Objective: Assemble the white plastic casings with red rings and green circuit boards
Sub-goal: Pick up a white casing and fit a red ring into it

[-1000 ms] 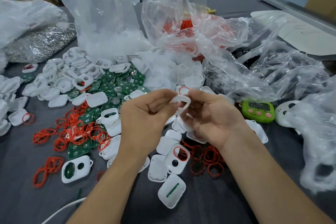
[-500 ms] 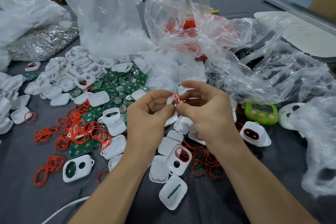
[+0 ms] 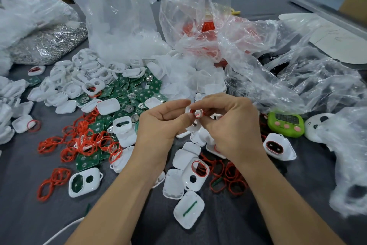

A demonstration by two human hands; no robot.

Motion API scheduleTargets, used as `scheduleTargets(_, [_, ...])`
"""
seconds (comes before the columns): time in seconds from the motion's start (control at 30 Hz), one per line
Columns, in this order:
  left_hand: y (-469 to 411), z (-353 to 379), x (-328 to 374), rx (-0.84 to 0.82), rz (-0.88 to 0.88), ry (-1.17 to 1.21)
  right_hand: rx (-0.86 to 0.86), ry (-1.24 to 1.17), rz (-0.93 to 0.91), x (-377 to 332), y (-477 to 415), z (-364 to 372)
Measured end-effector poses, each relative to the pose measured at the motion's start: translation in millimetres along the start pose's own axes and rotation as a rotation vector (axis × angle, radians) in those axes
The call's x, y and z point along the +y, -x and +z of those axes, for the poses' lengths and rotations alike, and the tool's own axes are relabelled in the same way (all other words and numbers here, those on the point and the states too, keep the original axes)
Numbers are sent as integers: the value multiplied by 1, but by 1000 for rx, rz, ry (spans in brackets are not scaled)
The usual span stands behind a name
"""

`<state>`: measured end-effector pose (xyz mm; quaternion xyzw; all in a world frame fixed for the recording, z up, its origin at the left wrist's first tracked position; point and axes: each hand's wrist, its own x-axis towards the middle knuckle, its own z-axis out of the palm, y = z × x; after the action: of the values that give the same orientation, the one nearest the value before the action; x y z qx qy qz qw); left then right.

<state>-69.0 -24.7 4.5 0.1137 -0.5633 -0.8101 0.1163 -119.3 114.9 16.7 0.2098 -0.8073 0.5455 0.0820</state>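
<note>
Red ring (image 3: 195, 114), pinched in our right hand (image 3: 228, 125), may spring from the white casing (image 3: 191, 125) our left hand (image 3: 160, 123) grips if we slip.

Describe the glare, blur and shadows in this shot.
Head view: soft, even light, with only faint shadows on the table; white glare streaks the clear plastic bags; the bag at the right edge is smeared and out of focus; the left hand, right hand and the white casing they hold are sharp.
</note>
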Motion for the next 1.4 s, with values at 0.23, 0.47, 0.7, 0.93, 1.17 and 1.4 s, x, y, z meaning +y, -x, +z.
scheduleTargets(0.23, [-3,-6,-2,35,-17,22,-36,7,-67,1,2,-1])
scheduleTargets(0.47, [-4,-8,-2,50,-13,-61,-29,10,-38,1,6,-1])
scheduleTargets(0.7, [-6,-8,1,130,-77,23,-2,-73,156,1,5,-2])
scheduleTargets(0.93, [-4,-6,-1,107,-27,9,48,-95,222,0,6,1])
scheduleTargets(1.17, [0,-9,-3,-24,60,-176,76,-100,191,0,10,3])
scheduleTargets(1.4, [-1,-8,-7,1,82,-136,130,-92,135,-1,13,13])
